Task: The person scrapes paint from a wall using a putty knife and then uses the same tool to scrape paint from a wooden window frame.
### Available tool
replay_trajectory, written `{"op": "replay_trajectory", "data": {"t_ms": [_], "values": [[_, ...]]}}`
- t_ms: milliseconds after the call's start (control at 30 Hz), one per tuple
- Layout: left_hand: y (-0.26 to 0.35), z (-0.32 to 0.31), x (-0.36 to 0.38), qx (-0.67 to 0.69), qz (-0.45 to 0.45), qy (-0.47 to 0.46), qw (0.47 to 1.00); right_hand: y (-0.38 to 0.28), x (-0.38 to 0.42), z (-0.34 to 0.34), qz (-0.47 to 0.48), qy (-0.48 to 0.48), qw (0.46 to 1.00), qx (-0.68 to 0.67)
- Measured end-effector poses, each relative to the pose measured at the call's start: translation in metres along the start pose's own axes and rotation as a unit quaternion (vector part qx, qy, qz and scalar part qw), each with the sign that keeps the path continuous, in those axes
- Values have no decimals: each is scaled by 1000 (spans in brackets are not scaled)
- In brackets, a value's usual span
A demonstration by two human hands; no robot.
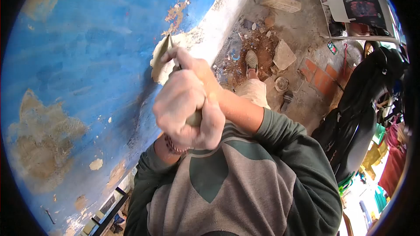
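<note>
Your right hand (192, 65) holds a slender, grey, pointed metal tool (165, 46), fingers closed around it. The tool lies in front of a pale, exposed plaster patch (158, 57) on the blue painted wall (100, 48); you cannot tell whether its tip makes contact. Your left hand (175, 105), nearer your chest, is clenched around an olive-grey object (194, 118), mostly hidden. Broken rubble (261, 43) lies around your shoe (251, 59).

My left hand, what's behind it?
Beyond your left hand: your right hand gripping a pointed tool, and the peeling blue wall. Whatever the left hand covers, including any further length of the tool, can't be seen.
</note>
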State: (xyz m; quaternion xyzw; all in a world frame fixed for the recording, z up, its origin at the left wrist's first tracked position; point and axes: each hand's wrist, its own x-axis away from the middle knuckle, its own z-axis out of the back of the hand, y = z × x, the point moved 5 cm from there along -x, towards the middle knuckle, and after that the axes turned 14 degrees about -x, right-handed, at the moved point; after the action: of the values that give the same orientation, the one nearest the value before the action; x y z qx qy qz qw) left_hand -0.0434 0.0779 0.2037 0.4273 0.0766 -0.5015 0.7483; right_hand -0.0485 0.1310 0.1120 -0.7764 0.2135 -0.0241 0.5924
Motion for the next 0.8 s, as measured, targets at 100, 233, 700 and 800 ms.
{"op": "replay_trajectory", "data": {"t_ms": [100, 233, 700, 800], "values": [[-8, -1, 2, -28, 2, 26, 999, 10, -5, 0, 5, 4, 1000, -18], [-11, -5, 2, -3, 36, -3, 999, 8, -2, 4, -30, 6, 999, 16], [-8, -3, -2, -7, 42, -8, 999, 4, -3, 4, -37, -3, 999, 12], [-2, 0, -2, -7, 14, 0, 1000, 1, -2, 0, 24, -8, 999, -23]]}}
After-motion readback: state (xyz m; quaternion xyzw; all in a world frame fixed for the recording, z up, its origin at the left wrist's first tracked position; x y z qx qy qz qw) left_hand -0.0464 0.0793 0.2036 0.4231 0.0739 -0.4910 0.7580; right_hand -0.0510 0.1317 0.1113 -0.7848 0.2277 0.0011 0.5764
